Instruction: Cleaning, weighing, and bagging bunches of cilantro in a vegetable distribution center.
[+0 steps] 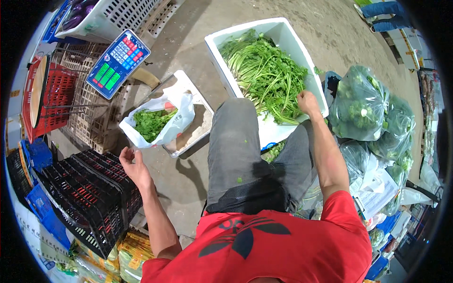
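A white foam box stands in front of my knees, heaped with long-stemmed leafy greens. My right hand is at the box's right side, by the edge of the heap, with its fingers curled closed. Whatever is in those fingers cannot be made out. To the left, a white plastic bag lies open on the pan of a scale, with a smaller bunch of leafy greens inside. Just below the bag's near edge is my left hand, fingers apart and holding nothing.
The scale's blue keypad display stands behind the bag. Black crates and a red basket line the left. Clear bags of green vegetables and a clipboard are on the right. Another person's legs show far right.
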`<state>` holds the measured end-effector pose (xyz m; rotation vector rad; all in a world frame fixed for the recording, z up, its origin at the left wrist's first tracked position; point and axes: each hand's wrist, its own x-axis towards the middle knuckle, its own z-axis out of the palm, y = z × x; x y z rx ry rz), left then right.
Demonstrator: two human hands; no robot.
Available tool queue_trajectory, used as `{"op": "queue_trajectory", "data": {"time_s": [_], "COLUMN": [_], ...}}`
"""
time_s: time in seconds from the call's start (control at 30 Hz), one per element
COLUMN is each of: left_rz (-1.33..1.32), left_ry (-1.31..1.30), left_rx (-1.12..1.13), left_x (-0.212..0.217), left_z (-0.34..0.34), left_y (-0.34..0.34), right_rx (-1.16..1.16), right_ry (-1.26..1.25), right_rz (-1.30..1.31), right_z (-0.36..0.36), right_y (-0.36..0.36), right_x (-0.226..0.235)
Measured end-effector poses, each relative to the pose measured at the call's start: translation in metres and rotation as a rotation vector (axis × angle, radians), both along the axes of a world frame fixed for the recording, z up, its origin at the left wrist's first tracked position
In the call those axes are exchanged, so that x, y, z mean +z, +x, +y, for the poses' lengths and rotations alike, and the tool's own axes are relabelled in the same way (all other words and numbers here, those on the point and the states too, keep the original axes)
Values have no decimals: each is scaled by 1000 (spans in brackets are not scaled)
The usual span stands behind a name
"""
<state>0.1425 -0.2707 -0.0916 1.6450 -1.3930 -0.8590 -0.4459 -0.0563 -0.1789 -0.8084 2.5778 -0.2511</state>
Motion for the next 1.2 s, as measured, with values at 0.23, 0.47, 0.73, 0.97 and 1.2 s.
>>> {"op": "queue_trajectory", "data": {"time_s": [0.23,0.47,0.73,0.97,1.2], "left_rz": [68,170,205,88,-74], "left_ry": [61,171,217,115,-159], "left_rx": [-269,-533,-722,-876,-921], "left_x": [5,23,13,28,-11], "left_z": [57,109,112,104,7], "left_y": [-79,-127,-178,-200,-311], "right_rx": [582,602,526,327,-309], "right_ry": [700,287,393,123,-763], "right_rz": [-110,-169,-361,-493,-852], "right_z": [20,-17,47,38,36], "right_y": [48,52,14,7,-24], "right_x": [-22,44,25,31,58]}}
